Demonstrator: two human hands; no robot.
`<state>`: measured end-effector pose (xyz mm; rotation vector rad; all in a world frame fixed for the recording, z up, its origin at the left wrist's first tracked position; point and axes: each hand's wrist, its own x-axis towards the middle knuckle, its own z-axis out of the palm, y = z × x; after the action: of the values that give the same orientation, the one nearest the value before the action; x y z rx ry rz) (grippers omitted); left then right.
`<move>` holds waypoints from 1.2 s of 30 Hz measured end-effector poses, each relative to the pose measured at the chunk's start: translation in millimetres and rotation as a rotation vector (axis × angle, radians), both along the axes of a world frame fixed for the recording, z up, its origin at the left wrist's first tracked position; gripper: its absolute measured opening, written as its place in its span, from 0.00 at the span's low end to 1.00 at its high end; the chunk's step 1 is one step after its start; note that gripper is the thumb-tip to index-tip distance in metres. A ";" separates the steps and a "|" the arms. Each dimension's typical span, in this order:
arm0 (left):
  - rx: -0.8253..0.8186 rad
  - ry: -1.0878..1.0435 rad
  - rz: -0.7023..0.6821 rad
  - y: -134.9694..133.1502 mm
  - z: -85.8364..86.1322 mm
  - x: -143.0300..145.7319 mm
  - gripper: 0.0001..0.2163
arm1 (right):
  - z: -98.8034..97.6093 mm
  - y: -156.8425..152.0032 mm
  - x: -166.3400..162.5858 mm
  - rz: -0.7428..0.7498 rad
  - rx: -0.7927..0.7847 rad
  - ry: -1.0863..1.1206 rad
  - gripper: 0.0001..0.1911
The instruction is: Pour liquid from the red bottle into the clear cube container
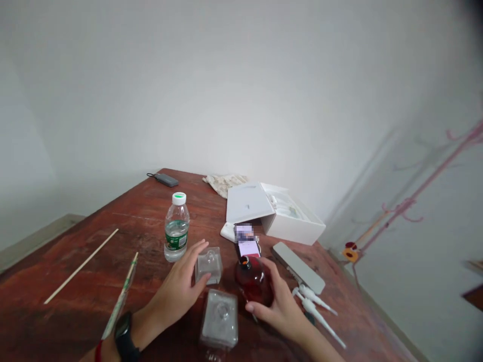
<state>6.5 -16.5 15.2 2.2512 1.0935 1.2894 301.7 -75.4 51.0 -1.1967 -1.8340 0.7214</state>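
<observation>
Our left hand (178,294) curls around the small clear bottle (209,266) at its two o'clock, while our right hand (281,307) cups the red flask (252,279) at its ten o'clock.

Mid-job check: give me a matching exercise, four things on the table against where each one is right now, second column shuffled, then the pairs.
Things
1. water bottle
2. small clear bottle
3. red bottle
4. white box

Places
A. held in the right hand
B. lid open, far side of the table
C. held in the left hand
D. upright and untouched, just beyond the left hand

Pairs: 1-D, 2-C, 3-A, 4-B
</observation>
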 end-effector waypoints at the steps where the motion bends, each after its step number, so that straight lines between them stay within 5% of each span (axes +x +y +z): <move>1: -0.005 -0.025 -0.004 0.1 0.8 0.8 0.29 | 0.5 1.2 -0.2 0.007 0.000 -0.013 0.48; 8: 0.007 -0.094 -0.038 -2.0 9.7 7.7 0.28 | 9.6 13.5 -0.1 0.063 -0.059 -0.117 0.51; 20: -0.015 -0.146 -0.105 0.9 10.3 10.4 0.26 | 66.5 30.7 -18.6 0.126 -0.134 -0.278 0.48; 36: 0.002 -0.177 -0.141 0.2 19.8 9.1 0.27 | 97.5 50.7 -22.4 0.262 -0.205 -0.495 0.41</move>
<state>15.6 -16.3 35.0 2.1263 0.8559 1.3990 279.3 -24.8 148.5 -1.3696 -2.4064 0.8256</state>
